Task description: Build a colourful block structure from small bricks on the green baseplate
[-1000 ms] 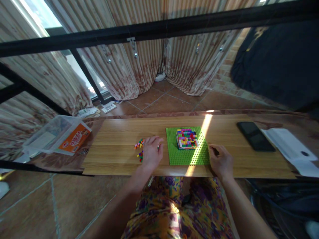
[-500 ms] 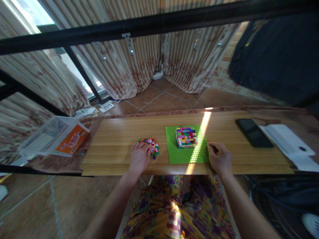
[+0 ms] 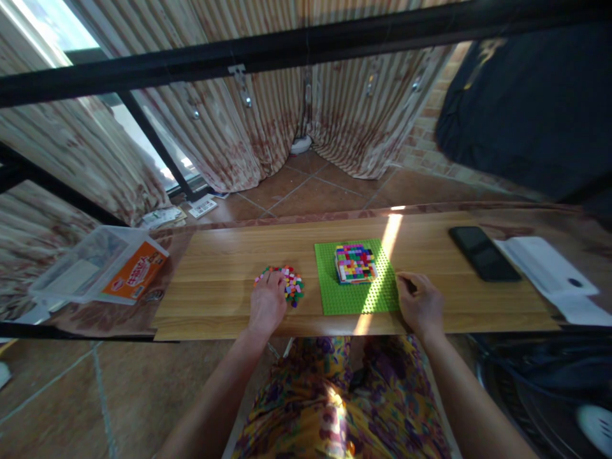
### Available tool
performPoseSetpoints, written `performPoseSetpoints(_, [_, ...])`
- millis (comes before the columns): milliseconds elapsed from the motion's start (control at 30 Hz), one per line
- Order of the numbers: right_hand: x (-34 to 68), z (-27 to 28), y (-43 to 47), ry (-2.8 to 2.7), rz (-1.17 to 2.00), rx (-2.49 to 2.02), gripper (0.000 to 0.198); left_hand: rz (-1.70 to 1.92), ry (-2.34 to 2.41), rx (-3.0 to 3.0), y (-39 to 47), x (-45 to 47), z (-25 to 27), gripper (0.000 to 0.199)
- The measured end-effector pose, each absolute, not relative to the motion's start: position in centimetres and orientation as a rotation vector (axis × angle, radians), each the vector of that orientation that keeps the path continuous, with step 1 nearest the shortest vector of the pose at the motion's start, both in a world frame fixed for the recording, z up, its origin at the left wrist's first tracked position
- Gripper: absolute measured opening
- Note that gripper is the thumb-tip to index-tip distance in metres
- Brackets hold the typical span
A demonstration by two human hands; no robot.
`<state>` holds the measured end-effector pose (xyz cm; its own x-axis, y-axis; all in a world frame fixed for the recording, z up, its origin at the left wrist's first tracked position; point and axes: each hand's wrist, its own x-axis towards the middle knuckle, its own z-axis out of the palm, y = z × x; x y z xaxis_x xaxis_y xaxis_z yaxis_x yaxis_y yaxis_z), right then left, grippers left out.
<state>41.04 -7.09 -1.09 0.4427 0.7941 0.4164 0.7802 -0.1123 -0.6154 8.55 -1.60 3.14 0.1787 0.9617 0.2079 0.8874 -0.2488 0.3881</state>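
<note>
My left hand (image 3: pixel 269 301) is over the left part of a pile of small coloured building bricks (image 3: pixel 292 284), its fingers bent down and closed together; what sits between the fingertips is hidden. To the right lies a green baseplate (image 3: pixel 329 299), bearing a low rectangular block built of many-coloured bricks (image 3: pixel 356 262). My right hand (image 3: pixel 421 301) is curled on the tabletop at the baseplate's right edge, thumb and forefinger bent together. Whether those fingers hold a small piece cannot be made out.
A clear plastic box with an orange label (image 3: pixel 136 271) stands left of the wooden board (image 3: pixel 215 255). A black phone (image 3: pixel 484 253) lies at the right, beside a white object (image 3: pixel 549 268). A dark metal bar (image 3: pixel 306 48) crosses beyond the table, in front of striped curtains (image 3: pixel 268 121).
My left hand's fingers have drawn in from being stretched across the pile, showing more bricks at its left. My right hand has stayed at the baseplate's edge. The whole view has shifted slightly.
</note>
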Motion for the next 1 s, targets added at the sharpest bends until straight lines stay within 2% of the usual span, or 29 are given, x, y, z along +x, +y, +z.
performPoseSetpoints(367, [41.0, -0.9, -7.1, -1.336, 0.024, -1.878, 0.027, 0.602, 1.930, 2.001, -1.5, 8.8, 4.1, 0.018])
performPoseSetpoints(567, [41.1, -1.0, -7.1, -1.331, 0.017, -1.880, 0.028, 0.753, 1.739, 1.887, -1.1, 8.1, 4.2, 0.023])
performPoseSetpoints(1000, [41.0, -0.9, -7.1, -1.328, 0.023, -1.900, 0.028, 0.780, 1.693, 1.990, -1.5, 8.5, 4.0, 0.023])
